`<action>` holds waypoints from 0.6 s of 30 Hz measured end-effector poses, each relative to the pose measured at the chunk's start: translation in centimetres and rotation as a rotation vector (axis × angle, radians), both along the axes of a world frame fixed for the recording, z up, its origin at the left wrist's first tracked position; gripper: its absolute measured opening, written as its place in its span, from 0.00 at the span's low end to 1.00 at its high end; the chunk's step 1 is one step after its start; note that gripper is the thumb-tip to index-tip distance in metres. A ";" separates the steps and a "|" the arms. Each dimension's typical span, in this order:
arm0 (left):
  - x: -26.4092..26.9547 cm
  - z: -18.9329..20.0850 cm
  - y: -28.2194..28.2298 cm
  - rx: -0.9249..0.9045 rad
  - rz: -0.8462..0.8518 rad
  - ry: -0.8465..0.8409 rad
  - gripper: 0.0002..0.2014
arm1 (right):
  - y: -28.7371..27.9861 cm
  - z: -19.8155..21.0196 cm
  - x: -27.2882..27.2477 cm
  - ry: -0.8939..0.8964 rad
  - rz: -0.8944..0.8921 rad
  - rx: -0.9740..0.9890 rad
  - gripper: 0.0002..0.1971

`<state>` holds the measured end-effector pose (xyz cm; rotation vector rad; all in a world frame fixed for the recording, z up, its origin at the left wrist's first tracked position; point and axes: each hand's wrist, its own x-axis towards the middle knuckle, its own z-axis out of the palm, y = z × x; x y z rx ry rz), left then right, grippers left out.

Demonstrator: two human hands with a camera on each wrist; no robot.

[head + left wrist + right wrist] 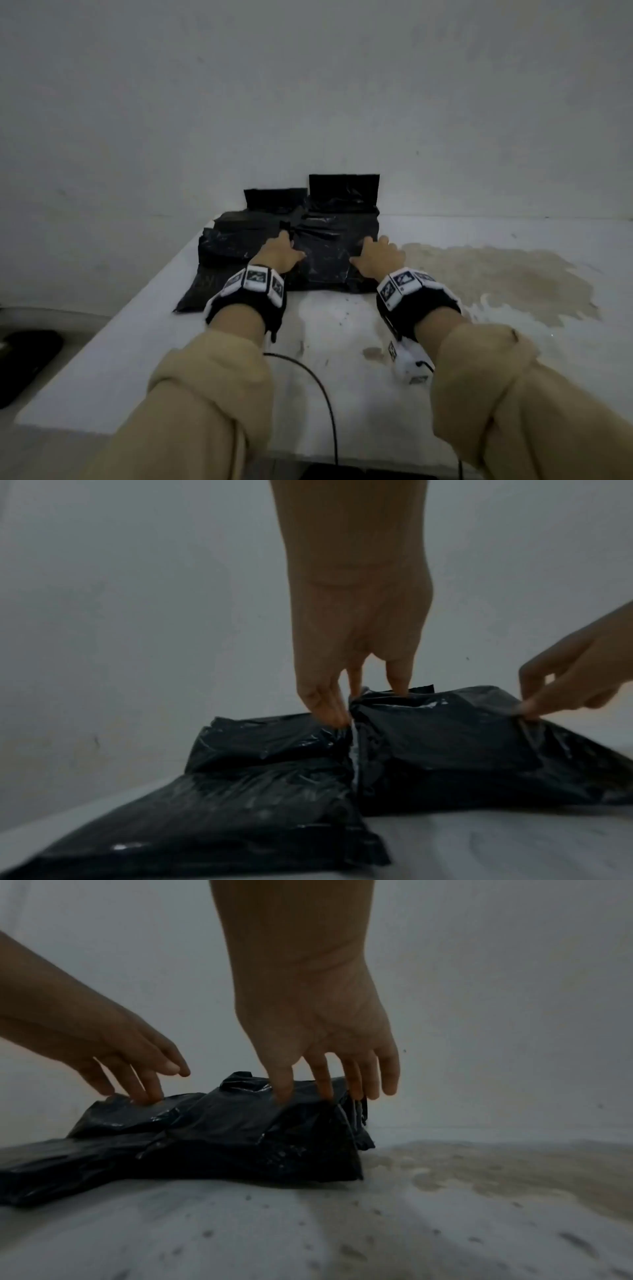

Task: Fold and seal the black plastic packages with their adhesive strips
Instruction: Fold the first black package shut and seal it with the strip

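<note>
A black plastic package (325, 263) lies on the white table (342, 359) close to the wall, with its flap (342, 188) standing up against the wall. My left hand (279, 251) pinches the package's far left edge, fingertips (329, 710) pushed into the gap beside it, and the plastic creases around them. My right hand (376, 255) grips the right edge, thumb on top and fingers (356, 1088) over the side. The plastic (240, 1139) tents up under that hand. More black packages (233, 240) lie overlapped just to the left.
A brown stain (496, 274) spreads over the table to the right of the packages. The table's left edge runs diagonally past the pile, with a dark object (27, 359) on the floor below. A black cable (318, 383) crosses the near table. The wall stands directly behind.
</note>
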<state>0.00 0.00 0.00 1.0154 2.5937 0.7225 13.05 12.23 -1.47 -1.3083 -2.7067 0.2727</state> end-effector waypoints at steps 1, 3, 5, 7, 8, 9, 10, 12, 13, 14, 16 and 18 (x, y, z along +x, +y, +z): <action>0.0 -0.1 0.6 -0.030 0.010 -0.030 0.29 | 0.1 0.2 -0.5 0.007 -0.029 -0.016 0.29; 0.1 -0.3 1.4 -0.044 0.047 -0.076 0.34 | 0.4 0.1 -1.4 0.040 -0.069 -0.045 0.33; 0.2 -0.7 2.1 -0.029 0.060 -0.117 0.34 | 0.7 0.1 -2.2 0.063 -0.088 -0.080 0.38; 0.2 -1.5 2.6 -0.004 0.081 -0.162 0.33 | 1.1 -0.4 -2.9 0.095 -0.113 -0.153 0.42; 0.1 -1.7 2.8 0.018 0.105 -0.187 0.33 | 1.3 -0.5 -3.1 0.134 -0.137 -0.204 0.43; -0.1 -2.0 3.0 0.046 0.127 -0.211 0.33 | 1.5 -0.6 -3.3 0.187 -0.158 -0.259 0.44; -0.3 -2.4 3.1 0.069 0.152 -0.235 0.33 | 1.7 -0.7 -3.4 0.242 -0.175 -0.317 0.45; -0.7 -2.9 3.4 0.115 0.200 -0.316 0.34 | 1.7 -0.9 -3.5 0.363 -0.202 -0.418 0.46; -0.9 -3.0 3.4 0.153 0.210 -0.368 0.33 | 1.7 -1.0 -3.5 0.414 -0.220 -0.457 0.46; -0.9 -3.0 3.4 0.191 0.213 -0.416 0.32 | 1.8 -1.1 -3.4 0.457 -0.243 -0.490 0.45; -1.0 -3.0 3.5 0.261 0.226 -0.480 0.31 | 1.9 -1.0 -3.2 0.539 -0.282 -0.535 0.42; -0.6 -2.5 3.2 0.287 0.220 -0.523 0.31 | 1.7 -0.3 -2.6 0.588 -0.269 -0.549 0.35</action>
